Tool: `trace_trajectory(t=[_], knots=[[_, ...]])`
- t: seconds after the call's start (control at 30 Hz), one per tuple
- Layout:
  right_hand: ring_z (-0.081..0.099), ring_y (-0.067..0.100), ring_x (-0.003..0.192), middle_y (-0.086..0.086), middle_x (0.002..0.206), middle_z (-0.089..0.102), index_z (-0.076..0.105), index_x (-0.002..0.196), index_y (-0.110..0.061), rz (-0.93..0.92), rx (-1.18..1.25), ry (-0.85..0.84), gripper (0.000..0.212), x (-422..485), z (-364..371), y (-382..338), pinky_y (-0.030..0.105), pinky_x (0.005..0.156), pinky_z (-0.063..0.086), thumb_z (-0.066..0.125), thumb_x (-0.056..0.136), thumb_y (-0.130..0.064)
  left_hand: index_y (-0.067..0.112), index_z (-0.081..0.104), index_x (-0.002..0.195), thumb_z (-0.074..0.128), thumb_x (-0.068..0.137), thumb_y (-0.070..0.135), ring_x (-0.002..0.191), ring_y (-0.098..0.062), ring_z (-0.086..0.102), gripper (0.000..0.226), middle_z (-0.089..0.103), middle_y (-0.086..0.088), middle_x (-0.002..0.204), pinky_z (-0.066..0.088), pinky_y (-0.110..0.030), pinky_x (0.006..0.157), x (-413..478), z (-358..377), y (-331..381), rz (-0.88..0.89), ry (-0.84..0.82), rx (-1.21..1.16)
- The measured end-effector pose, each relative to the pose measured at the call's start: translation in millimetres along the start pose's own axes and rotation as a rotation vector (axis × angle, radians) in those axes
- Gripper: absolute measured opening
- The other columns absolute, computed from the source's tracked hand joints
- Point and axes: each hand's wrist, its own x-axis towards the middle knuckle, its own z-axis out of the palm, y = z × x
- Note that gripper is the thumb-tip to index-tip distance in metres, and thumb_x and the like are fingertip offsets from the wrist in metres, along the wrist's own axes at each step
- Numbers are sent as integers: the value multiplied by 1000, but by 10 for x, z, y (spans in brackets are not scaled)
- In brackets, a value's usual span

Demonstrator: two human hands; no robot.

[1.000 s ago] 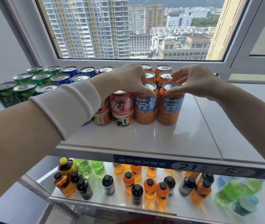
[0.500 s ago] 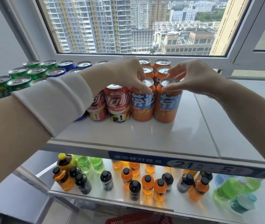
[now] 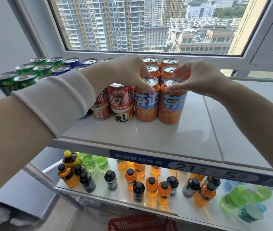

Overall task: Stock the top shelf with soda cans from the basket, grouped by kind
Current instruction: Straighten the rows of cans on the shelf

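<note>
Soda cans stand in rows on the white top shelf (image 3: 149,137): green cans (image 3: 24,77) at far left, blue cans (image 3: 72,61) beside them, red cola cans (image 3: 121,104), then orange cans at the right. My left hand (image 3: 129,72) grips the rim of the front left orange can (image 3: 146,104) from above. My right hand (image 3: 197,77) pinches the top rim of the front right orange can (image 3: 171,105). Both cans stand upright on the shelf, side by side. My left forearm hides part of the blue and red rows. The red basket's rim (image 3: 140,222) shows at the bottom edge.
A window frame (image 3: 149,53) runs right behind the cans. The shelf's right part (image 3: 240,122) is bare. A lower shelf (image 3: 132,202) holds several orange, dark and green bottles. A blue label strip (image 3: 182,165) lines the top shelf's front edge.
Both hands stay on the two front orange cans' tops. The view has tilted down a little, bringing the red basket's rim into sight.
</note>
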Motion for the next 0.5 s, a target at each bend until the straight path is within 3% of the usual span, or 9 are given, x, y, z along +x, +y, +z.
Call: trace_trajectory(t=[0.5], knots=[[58,15,101,5,113,65,61,116,-8,23,21,-18,64,0,21,18,27,91,46,83,61,-34,14,54,130,68,74,50,117,-17,52,67,57,0,130,35,-22,86,-31,22,32,-28,12,10]])
